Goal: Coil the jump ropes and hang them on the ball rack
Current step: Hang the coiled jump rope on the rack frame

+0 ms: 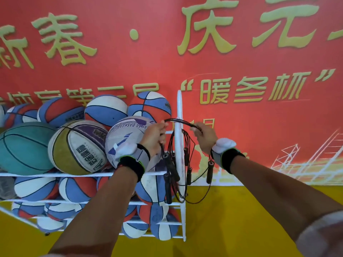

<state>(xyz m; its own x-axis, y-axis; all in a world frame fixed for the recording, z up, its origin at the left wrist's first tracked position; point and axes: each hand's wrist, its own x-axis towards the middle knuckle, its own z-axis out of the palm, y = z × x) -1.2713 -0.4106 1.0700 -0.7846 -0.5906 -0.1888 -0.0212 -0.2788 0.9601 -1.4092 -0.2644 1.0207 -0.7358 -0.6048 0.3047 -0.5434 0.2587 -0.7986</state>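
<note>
Both forearms stretch forward and up, left hand and right hand each with fingers curled round the black jump ropes, stretching the loop across the white ball rack end post, handles dangling beside the basketballs

Right of the ball rack, open air runs to the banner and floor. Left, piled basketballs fill it; hanging jump ropes clutter its end post.
</note>
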